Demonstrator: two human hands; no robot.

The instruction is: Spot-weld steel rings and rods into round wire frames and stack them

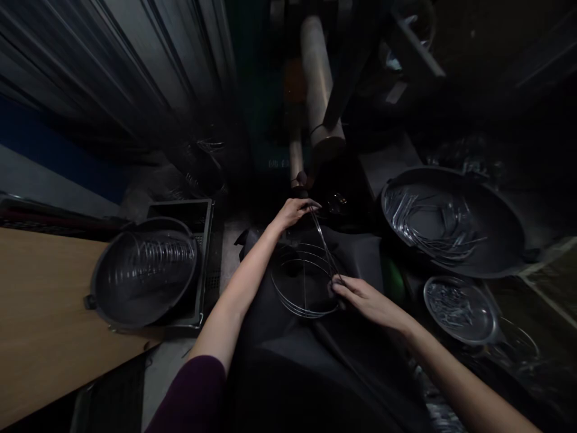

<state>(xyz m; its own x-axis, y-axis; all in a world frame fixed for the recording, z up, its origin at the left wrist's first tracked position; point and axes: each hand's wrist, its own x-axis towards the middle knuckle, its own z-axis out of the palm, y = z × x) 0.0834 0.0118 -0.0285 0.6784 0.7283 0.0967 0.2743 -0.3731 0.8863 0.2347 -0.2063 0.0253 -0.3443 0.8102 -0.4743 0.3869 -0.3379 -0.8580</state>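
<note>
Thin metal wires run slantwise between my two hands. My left hand is closed on their upper end, near the machine's lower rod. Around their lower end the fingers of my right hand are closed. Below and to the left of the wires, a round wire frame of several thin rings rests on the dark cloth over my lap. The right hand is beside the rings' right edge; whether it touches them I cannot tell.
A machine with a thick metal cylinder stands ahead. At left, a black basin holds wire rings, by a crate. At right are a large basin of bent wires and a small bowl of metal pieces.
</note>
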